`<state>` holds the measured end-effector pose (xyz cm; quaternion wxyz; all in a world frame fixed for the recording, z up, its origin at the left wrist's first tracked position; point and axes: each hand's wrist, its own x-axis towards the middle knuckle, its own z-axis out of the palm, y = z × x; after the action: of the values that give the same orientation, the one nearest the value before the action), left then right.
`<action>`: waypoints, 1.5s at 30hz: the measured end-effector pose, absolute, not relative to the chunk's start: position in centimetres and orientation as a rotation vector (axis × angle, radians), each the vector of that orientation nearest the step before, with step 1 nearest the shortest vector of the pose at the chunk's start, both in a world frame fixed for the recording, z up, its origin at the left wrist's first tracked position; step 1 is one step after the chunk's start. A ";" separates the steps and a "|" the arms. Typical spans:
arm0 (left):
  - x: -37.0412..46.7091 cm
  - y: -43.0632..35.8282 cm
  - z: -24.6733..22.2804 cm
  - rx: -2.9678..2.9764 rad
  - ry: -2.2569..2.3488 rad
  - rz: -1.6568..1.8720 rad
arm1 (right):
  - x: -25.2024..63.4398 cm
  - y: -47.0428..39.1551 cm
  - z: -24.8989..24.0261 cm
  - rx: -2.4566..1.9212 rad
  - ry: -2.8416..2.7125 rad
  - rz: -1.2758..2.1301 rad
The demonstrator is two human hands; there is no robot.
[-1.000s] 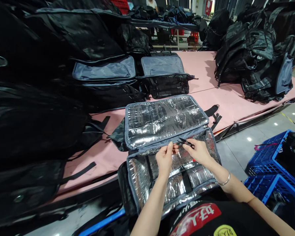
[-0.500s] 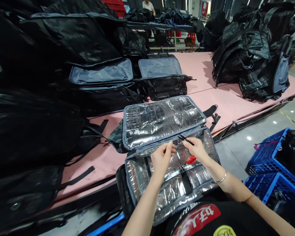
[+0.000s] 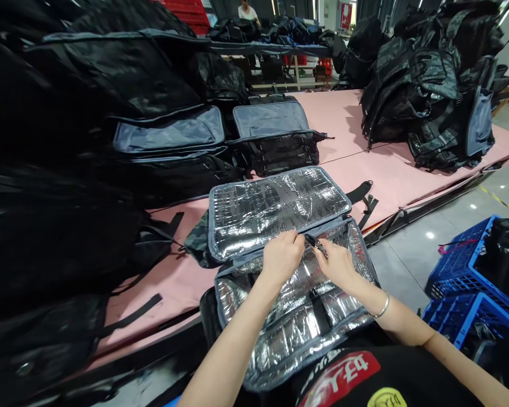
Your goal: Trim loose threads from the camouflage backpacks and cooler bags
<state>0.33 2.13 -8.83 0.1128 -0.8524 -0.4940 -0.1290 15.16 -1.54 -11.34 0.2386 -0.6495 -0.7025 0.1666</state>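
One view is on file, from the head. The open bag (image 3: 280, 210) lies at the near edge of the pink table (image 3: 341, 124), its foil-lined lid turned back and its foil-lined body towards the wearer.

Latest change: the left hand (image 3: 283, 255) now presents its back to the camera, fingers turned under at the seam joining lid and body. In the frame half a second earlier, thumb and fingertips showed pinched together. Whether those fingers now grip fabric or a thread cannot be told. The right hand (image 3: 337, 263) is closed on dark snips (image 3: 316, 244), tips towards the left hand; the two hands are near each other but apart. In this inspector's judgement, attention remains on that seam, with the left hand steadying it for the blades.

Further differences: the snips, earlier seen lengthwise, are now foreshortened, and whether the blades stand parted is unclear. A red patch earlier visible below the right hand is not seen now. The bag keeps its position on the table, lid back.
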 end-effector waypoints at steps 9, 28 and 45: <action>-2.3 1.9 -10.0 -2.327 -1.887 -1.100 | 15.7 -0.9 -10.4 -1.722 -1.960 0.636; -2.2 0.8 -10.3 -2.387 -1.850 -1.484 | 13.7 -0.4 -8.3 -1.712 -2.285 0.520; -2.8 3.2 -10.8 -2.475 -2.009 -0.711 | 15.1 5.0 -8.8 -1.752 -2.265 0.329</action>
<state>-2.81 3.15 -10.84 -0.0623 -0.7564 -0.6138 -0.2173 15.09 4.99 -8.76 0.1291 -0.6027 -0.7793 0.1132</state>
